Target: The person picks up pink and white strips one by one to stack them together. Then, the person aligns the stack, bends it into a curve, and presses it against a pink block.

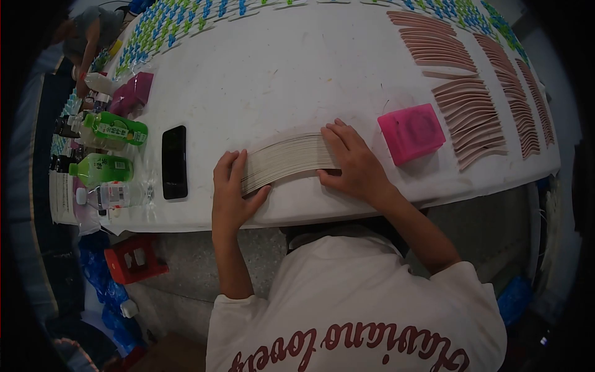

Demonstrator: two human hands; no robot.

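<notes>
A curved row of thin, pale strips [288,159], packed close together, lies on the white table near its front edge. My left hand [233,189] grips the left end of the row, fingers behind and thumb in front. At the right end, my right hand [352,160] holds the strips in the same way, thumb at the front edge. A pink block [411,133] with a dark mark on top stands right of my right hand. The black phone [174,162] lies left of my left hand.
Pinkish strips [471,121] lie in columns at the right of the table [248,80]. Blue and green pieces [180,25] line the far edge. Green bottles [102,169] lie at the left. A red stool [135,258] is below, and another person [93,34] is at far left.
</notes>
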